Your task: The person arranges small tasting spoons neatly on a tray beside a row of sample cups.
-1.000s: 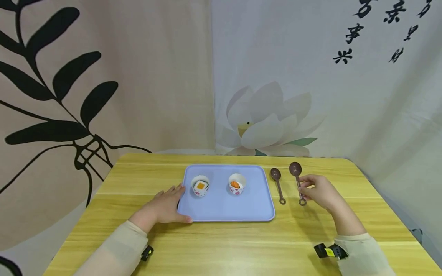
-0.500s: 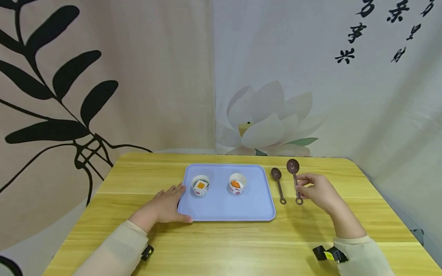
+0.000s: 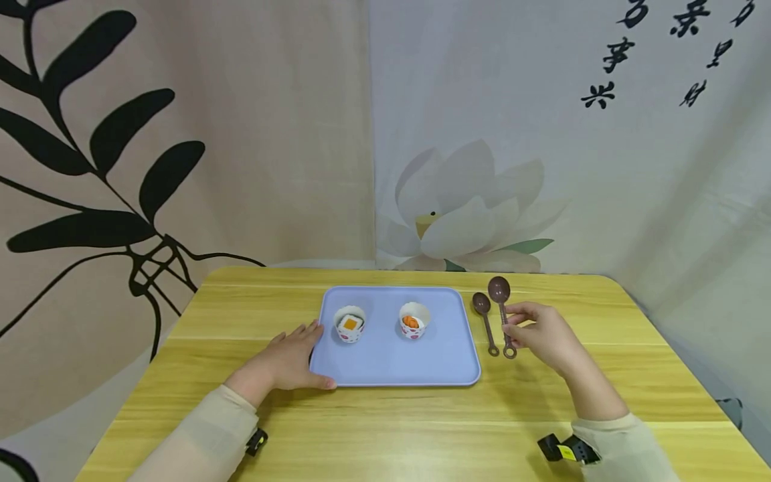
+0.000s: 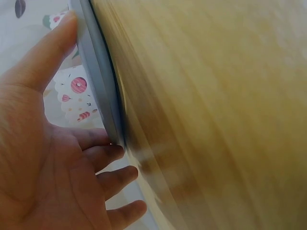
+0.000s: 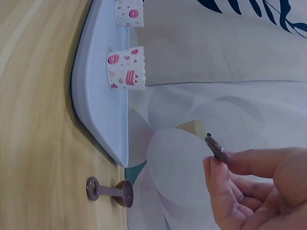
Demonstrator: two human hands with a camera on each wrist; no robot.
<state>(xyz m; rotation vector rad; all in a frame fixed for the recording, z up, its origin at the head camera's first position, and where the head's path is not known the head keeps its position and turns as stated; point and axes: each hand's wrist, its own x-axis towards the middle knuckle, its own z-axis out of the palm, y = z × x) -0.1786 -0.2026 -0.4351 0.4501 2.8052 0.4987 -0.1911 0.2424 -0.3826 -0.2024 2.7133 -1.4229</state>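
Note:
My right hand (image 3: 536, 333) pinches a brown measuring spoon (image 3: 499, 290) by its handle, bowl pointing away, just right of a smaller brown measuring spoon (image 3: 482, 304). That smaller one lies on the table beside the tray. In the right wrist view the held spoon (image 5: 217, 149) appears between thumb and forefinger, foreshortened. Against the left side of a pale blue tray (image 3: 385, 367) rests my left hand (image 3: 289, 361), fingers extended and thumb at the near corner. On the tray stand two patterned paper cups, the left cup (image 3: 349, 335) holding a white-and-yellow square piece and the right cup (image 3: 413, 332) an orange piece.
The wooden table (image 3: 385, 435) extends on all sides of the tray. Behind its far edge hangs a cloth backdrop (image 3: 301, 167) printed with leaves, a lotus and characters. Each wrist wears a black strap device, such as the right one (image 3: 569, 450).
My right hand has moved left with the measuring spoon, closing the gap to the smaller spoon. The left hand, tray and cups have stayed put.

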